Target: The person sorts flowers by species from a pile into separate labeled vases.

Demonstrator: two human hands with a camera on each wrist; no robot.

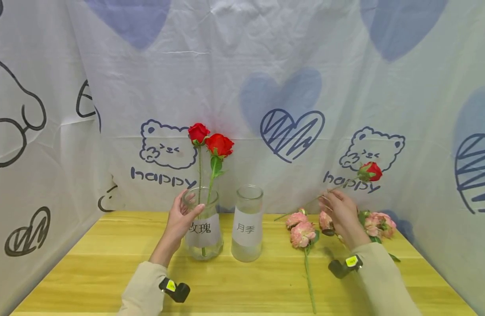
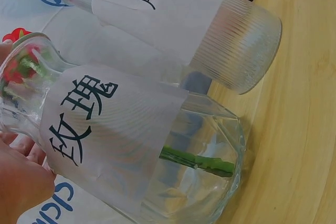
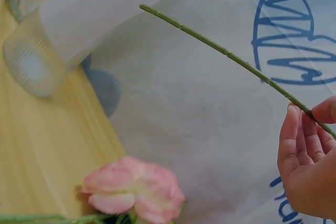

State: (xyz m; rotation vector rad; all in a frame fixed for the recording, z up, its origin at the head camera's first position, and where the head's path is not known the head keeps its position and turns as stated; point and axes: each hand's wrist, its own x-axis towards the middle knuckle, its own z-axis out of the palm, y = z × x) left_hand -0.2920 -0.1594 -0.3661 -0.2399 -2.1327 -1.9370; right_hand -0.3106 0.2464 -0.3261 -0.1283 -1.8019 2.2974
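Observation:
My left hand [image 1: 176, 224] grips the neck of a wide clear glass vase [image 1: 204, 239], thumb on the near side. The vase's white label shows black characters, and two red roses [image 1: 220, 145] stand in it. Their green stems [image 2: 194, 161] reach its base in the left wrist view. Over the right of the table, my right hand [image 1: 340, 215] pinches the stem of another red rose [image 1: 370, 171]. That bloom points right, while the bare stem [image 3: 226, 52] slants up and left away from the fingers in the right wrist view.
A slimmer glass vase [image 1: 247, 237], also labelled, stands right of the gripped one. Several pink flowers [image 1: 303, 234] lie on the wooden table [image 1: 266, 289] at the right, one stem pointing toward the front edge. A patterned cloth [image 1: 234, 52] hangs behind.

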